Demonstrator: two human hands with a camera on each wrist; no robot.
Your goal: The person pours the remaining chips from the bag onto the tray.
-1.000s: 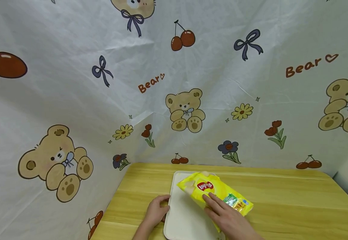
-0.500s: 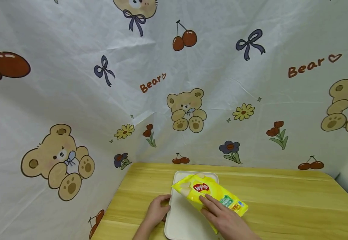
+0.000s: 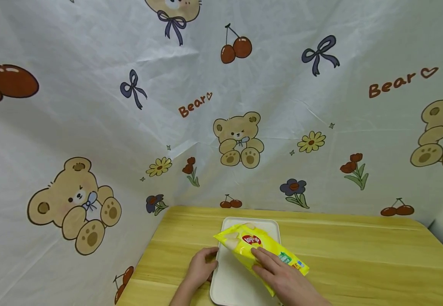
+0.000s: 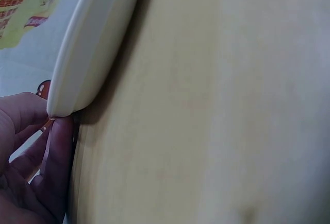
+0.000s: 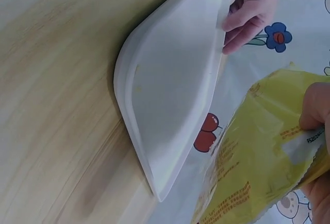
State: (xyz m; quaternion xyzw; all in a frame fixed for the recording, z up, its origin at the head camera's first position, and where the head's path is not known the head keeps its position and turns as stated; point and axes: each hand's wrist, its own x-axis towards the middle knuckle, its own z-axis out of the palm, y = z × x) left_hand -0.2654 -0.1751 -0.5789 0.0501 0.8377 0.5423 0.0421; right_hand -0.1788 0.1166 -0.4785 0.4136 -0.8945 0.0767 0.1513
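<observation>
A yellow Lay's chip bag [image 3: 240, 248] is held tilted above a white rectangular tray [image 3: 227, 276]. My right hand [image 3: 284, 278] grips the bag, its fingers lying over the printed front. In the right wrist view the right thumb presses the back of the chip bag [image 5: 258, 141], whose near end is partly hidden by the hand. My left hand [image 3: 200, 267] is at the tray's left edge. Seen from the left wrist, its thumb and a finger pinch the rim of the tray [image 4: 90, 49]. Bare white tray bottom [image 5: 172, 74] shows, with small yellowish specks on it.
The tray sits on a light wood table [image 3: 359, 259], which extends to the right. Behind and to the left hangs a white cloth [image 3: 267, 93] printed with bears, cherries and bows, meeting the table's back edge.
My right hand has shifted the chip bag a little to the left over the tray, uncovering the tray's far right corner. The left hand has stayed at the rim.
</observation>
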